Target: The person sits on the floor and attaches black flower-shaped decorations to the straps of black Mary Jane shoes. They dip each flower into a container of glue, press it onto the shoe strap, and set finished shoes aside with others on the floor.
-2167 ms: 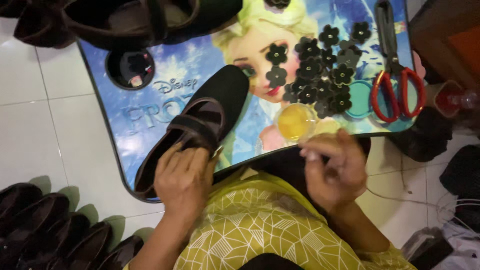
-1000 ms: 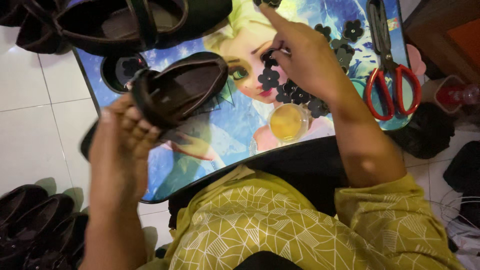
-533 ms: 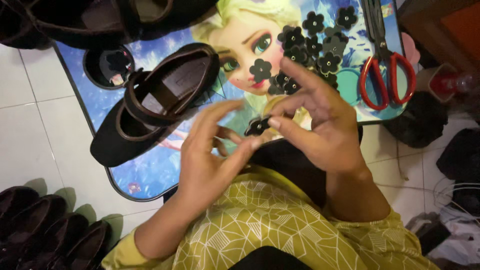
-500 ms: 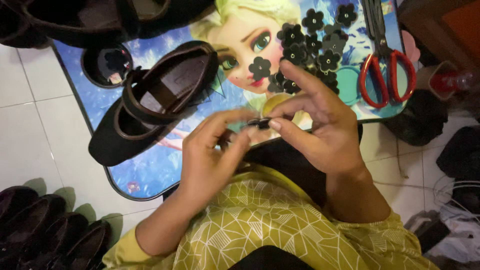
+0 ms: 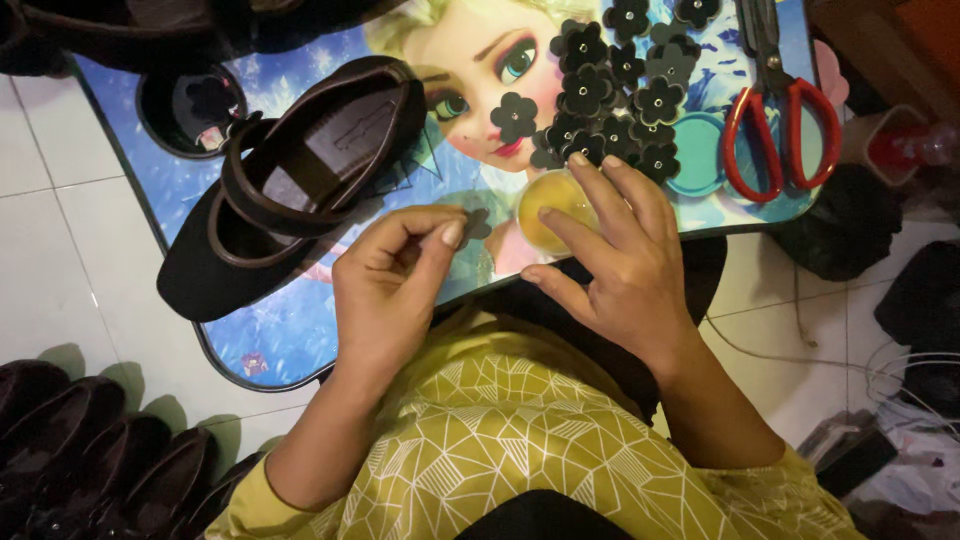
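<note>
I see a small black flower [image 5: 474, 226] pinched at the tips of my left hand [image 5: 395, 275], thumb against forefinger, just at 9 o'clock of the yellow cup [image 5: 553, 205]. The left fingers [image 5: 447, 232] are curled in tight on the flower, wrist bent, forearm coming up from 6 o'clock over my yellow top. My right hand [image 5: 615, 265] lies loose with fingers spread, grasping nothing; its fingertips rest on the far rim of the cup, and the palm hangs off the near edge of the surface [image 5: 290, 330]. A pile of flowers [image 5: 610, 95] sits at 12 o'clock of that hand. The shoe [image 5: 295, 185] lies at 10 o'clock of my left hand, well apart. Scissors [image 5: 780, 110] lie at 1 o'clock.
</note>
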`<state>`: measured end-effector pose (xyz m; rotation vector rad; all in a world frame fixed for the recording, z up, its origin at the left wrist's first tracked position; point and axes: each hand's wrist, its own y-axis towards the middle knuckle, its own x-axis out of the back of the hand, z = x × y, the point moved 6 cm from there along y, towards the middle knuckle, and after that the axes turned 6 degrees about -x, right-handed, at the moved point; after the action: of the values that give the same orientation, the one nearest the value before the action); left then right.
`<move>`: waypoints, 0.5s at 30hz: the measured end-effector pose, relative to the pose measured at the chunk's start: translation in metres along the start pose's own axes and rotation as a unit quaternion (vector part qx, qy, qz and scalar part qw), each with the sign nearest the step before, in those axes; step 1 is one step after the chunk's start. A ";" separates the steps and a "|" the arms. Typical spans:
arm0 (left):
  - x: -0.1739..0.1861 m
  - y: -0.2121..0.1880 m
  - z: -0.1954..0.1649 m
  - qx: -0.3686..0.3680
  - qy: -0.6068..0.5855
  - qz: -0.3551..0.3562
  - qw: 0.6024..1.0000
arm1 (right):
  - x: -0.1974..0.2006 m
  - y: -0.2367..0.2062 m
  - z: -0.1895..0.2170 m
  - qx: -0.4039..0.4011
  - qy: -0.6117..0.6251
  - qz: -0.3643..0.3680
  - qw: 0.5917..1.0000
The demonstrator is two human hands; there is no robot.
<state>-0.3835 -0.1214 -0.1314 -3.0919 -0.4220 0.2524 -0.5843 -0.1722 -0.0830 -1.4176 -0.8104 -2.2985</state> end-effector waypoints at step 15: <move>0.002 -0.001 0.010 0.019 -0.030 -0.028 0.999 | -0.003 0.001 -0.003 -0.016 0.011 0.006 1.000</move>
<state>-0.3831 -0.1195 -0.1413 -3.0361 -0.4997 0.3485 -0.5849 -0.1750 -0.0868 -1.4044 -0.7596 -2.3251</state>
